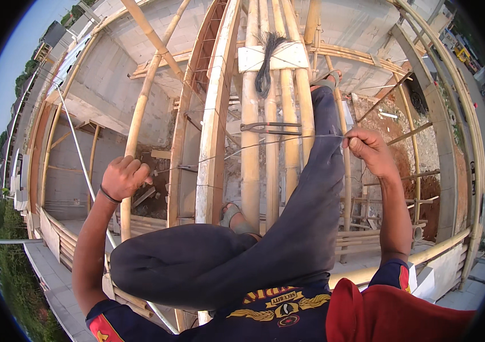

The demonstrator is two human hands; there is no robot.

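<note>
My right hand [370,151] is closed, pinching a thin dark wire [288,138] between thumb and fingers above the right side of my raised thigh. The wire runs leftward across the bamboo and the timber formwork [214,137] toward my left hand [125,178]. That hand is curled, its fingertips at the wire's left end; the grip itself is partly hidden. Between my hands, a pair of long-handled pincers [273,125] lies across the bamboo poles [250,154]. Farther ahead, a bundle of dark wire [265,71] hangs over a small pale board [292,58].
I sit high on scaffolding, my sandalled feet [235,219] braced on or beside the poles. A slanting bamboo pole [140,119] stands close to my left hand. Far below are rubble and soil [382,117]. Block walls [103,85] and more bamboo rails [450,245] surround me.
</note>
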